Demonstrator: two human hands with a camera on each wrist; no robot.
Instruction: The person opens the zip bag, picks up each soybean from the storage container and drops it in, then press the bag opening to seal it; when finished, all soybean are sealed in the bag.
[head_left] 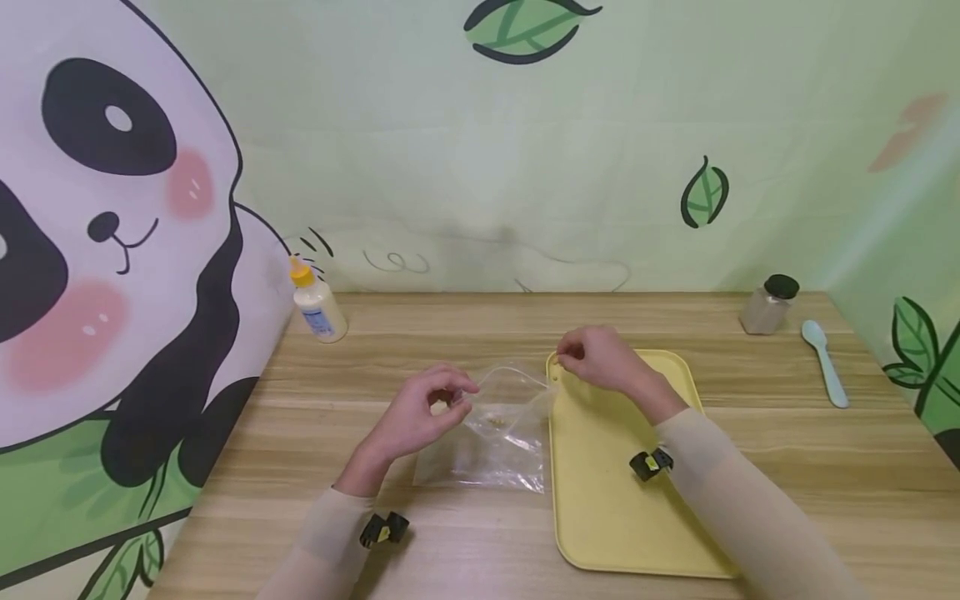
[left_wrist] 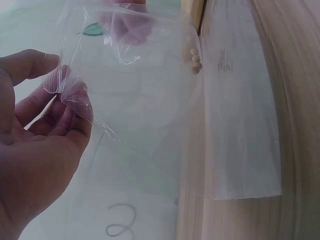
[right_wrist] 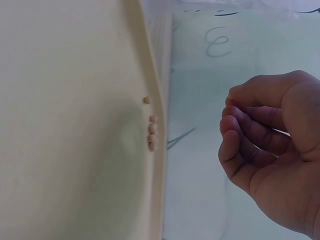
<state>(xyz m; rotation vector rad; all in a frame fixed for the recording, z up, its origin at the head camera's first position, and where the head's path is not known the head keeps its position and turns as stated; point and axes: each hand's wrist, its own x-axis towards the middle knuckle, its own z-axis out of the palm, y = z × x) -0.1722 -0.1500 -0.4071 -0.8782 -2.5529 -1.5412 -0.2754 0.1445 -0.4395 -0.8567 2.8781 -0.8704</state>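
My left hand (head_left: 423, 412) pinches the rim of a clear plastic bag (head_left: 525, 433), whose mouth gapes. Several small tan wooden beads (left_wrist: 195, 61) show through the plastic in the left wrist view. Flat clear plastic (left_wrist: 240, 125) lies on the table below; whether it belongs to the same bag I cannot tell. Over the far left corner of a yellow tray (head_left: 607, 500) is my right hand (head_left: 600, 358), fingers curled and fingertips close to the thumb. Anything between those fingertips is hidden. Several beads (right_wrist: 153, 129) sit along the tray's raised edge in the right wrist view.
A glue bottle (head_left: 321, 310) with an orange tip stands at the back left. At the back right are a jar (head_left: 765, 310) with a black lid and a light blue spoon (head_left: 827, 367). A printed cloth wall (head_left: 420, 150) rises behind the wooden table (head_left: 255, 467).
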